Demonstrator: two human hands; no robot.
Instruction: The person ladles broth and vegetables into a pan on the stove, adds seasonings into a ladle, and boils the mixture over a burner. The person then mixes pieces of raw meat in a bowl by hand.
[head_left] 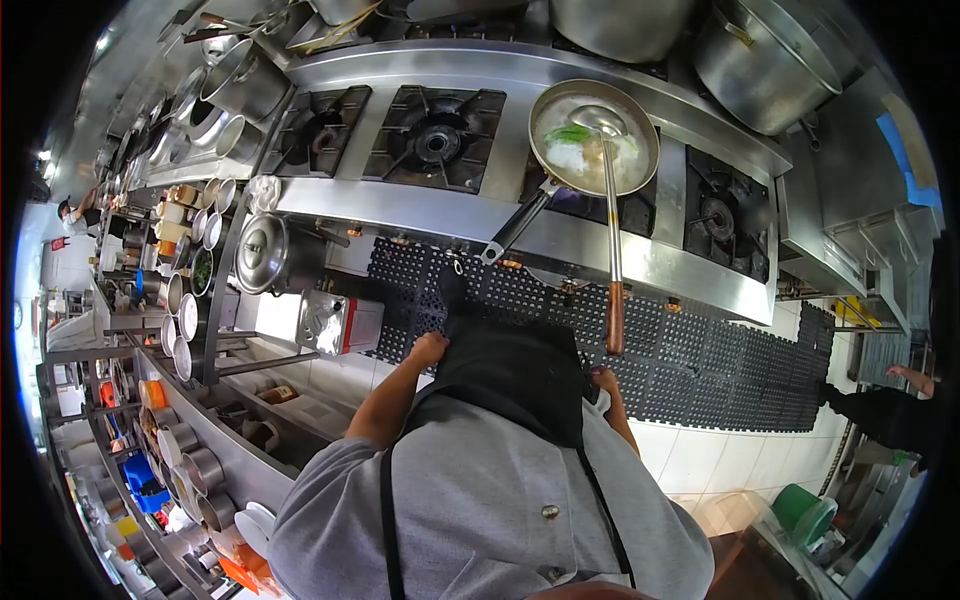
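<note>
Well, the pan (570, 182) on the stove (480, 222) holds cloudy liquid, with green leaves (572, 133) and something white toward one side. A ladle (613, 235) has its bowl inside. Both lie ahead of the person's hands, untouched; the ladle's wooden grip reaches near the right hand (604, 380), whose fingers I can't make out. The left hand (430, 348) looks curled beside the apron (510, 385); whether it's pinching cloth, I can't tell. The pan is round and pale-rimmed, its handle black.
</note>
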